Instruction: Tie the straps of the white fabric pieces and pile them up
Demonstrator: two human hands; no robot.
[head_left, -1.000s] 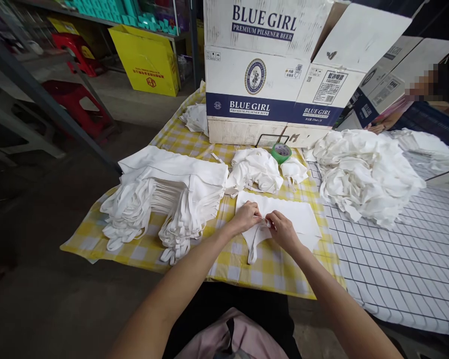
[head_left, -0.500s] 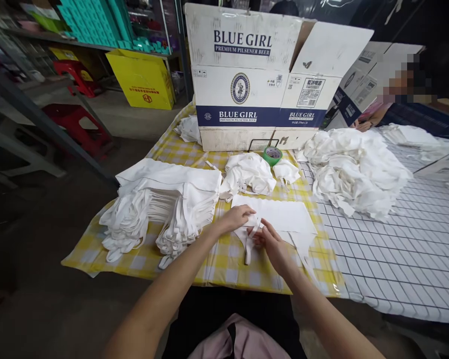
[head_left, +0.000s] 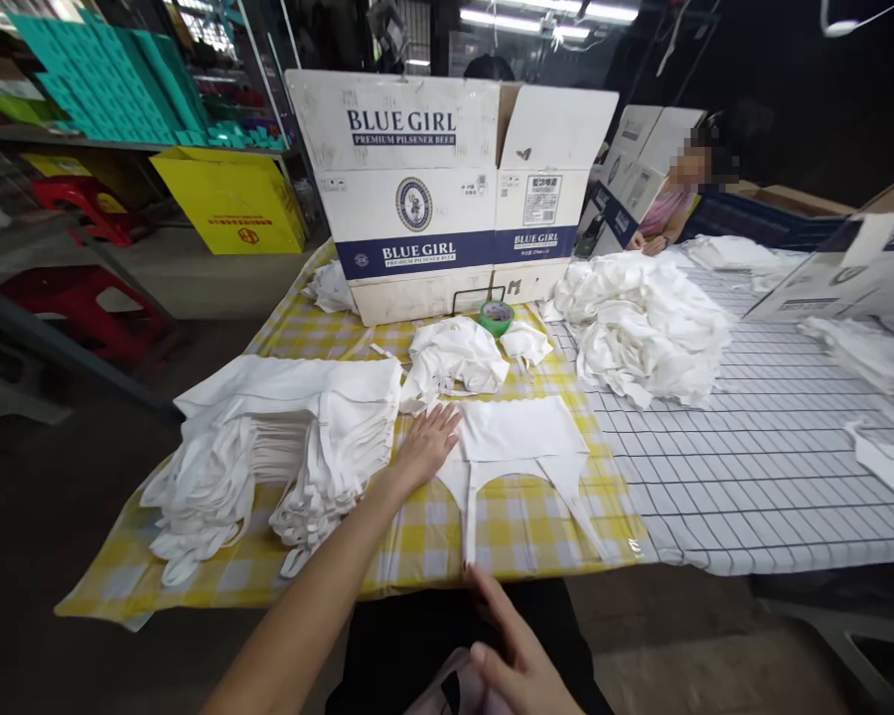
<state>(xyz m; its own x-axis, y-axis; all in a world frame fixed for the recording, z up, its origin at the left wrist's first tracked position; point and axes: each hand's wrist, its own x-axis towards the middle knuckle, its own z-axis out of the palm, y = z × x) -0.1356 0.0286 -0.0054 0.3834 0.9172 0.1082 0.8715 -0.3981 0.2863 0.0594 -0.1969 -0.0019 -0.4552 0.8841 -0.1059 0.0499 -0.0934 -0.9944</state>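
Observation:
A white camisole top [head_left: 518,429] with thin straps lies flat on the yellow checked cloth, its straps pointing towards me. My left hand [head_left: 428,444] rests with fingers stretched out on the top's left side. At the table's front edge is my right hand [head_left: 511,645], its thumb and forefinger apart. That forefinger's tip is at the end of the left strap [head_left: 471,511]; whether it touches cannot be made out. To the left stands a thick stack of the same white tops [head_left: 290,382], straps hanging forward.
Behind lie crumpled white garments [head_left: 458,356], a roll of green tape [head_left: 496,318] and a tall beer carton [head_left: 417,199]. A large heap of white fabric [head_left: 641,323] sits right, on the grid-patterned cloth [head_left: 685,487]. Another person [head_left: 660,223] is at the far right.
My right hand has let go of the strap area and come back to the table's front edge. My left hand has flattened on the top's left side. The straps now lie straightened. The view has shifted right.

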